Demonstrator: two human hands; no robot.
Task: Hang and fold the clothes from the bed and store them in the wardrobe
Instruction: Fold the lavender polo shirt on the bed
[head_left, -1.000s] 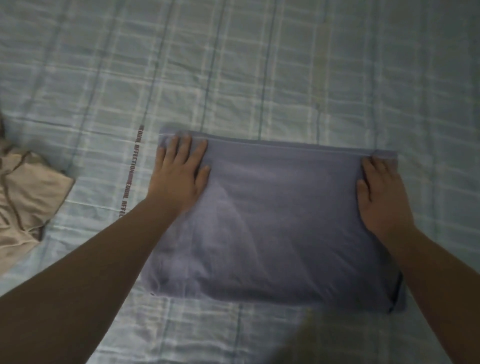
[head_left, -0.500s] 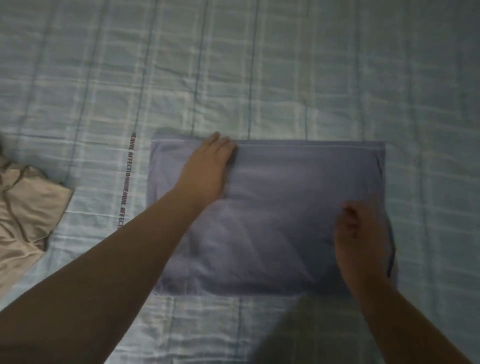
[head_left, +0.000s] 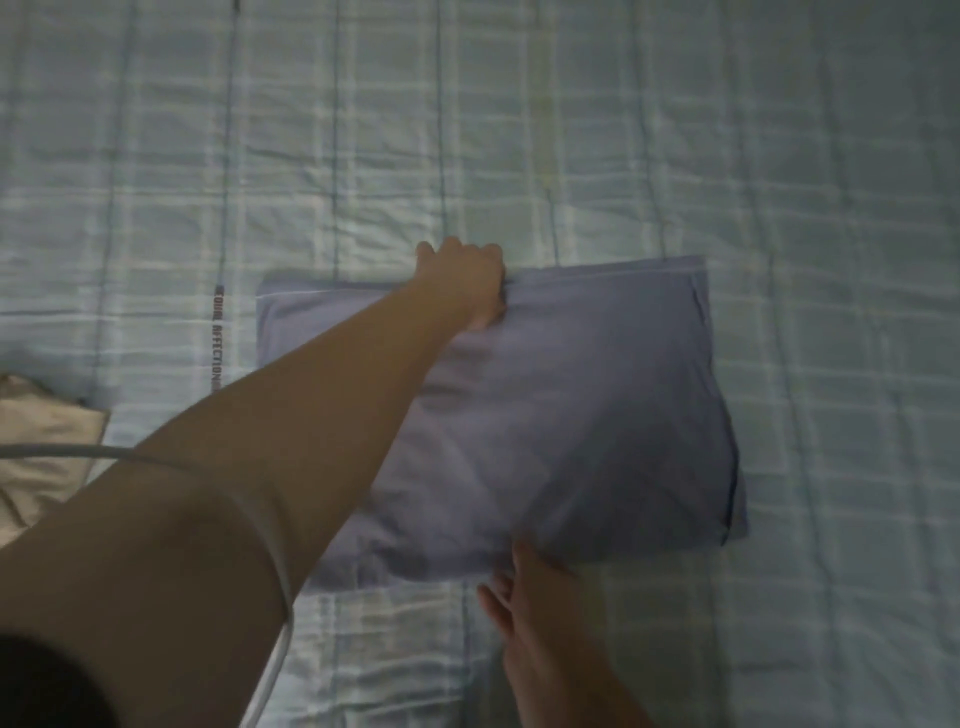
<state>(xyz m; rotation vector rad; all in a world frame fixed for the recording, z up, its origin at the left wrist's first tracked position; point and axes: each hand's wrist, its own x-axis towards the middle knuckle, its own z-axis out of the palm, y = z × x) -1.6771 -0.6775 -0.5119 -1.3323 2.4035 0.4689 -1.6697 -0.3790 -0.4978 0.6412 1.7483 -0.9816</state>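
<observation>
1. Folded garment (head_left: 571, 415): I see a blue-grey cloth folded into a rough rectangle, lying flat on the bed (head_left: 727, 130) at centre frame, slightly right of the middle. Its right edge shows stacked layers.

2. Left hand (head_left: 465, 280): I see it reaching in from the lower left of the frame, across the garment, to the far edge at upper centre. The grip is clenched on that top edge, the fingers curled over the fold; the forearm covers the garment's left part.

3. Right hand (head_left: 535, 608): it enters from the bottom of the frame, at lower centre. The fingers (head_left: 524, 561) are extended and touch the garment's near edge. The grip is released; whether any fingertips lie under the cloth I cannot tell.

4. Bed cover: pale blue-green check with thin dark lines, lightly wrinkled. A strip of printed lettering (head_left: 217, 338) runs vertically just left of the garment; blur leaves it only partly legible.

5. Beige garment (head_left: 47, 447): a crumpled light cloth at the left edge of the frame, well apart from the folded one.

6. Cable (head_left: 270, 545): a pale cord crosses the left arm in the lower left of the frame.
</observation>
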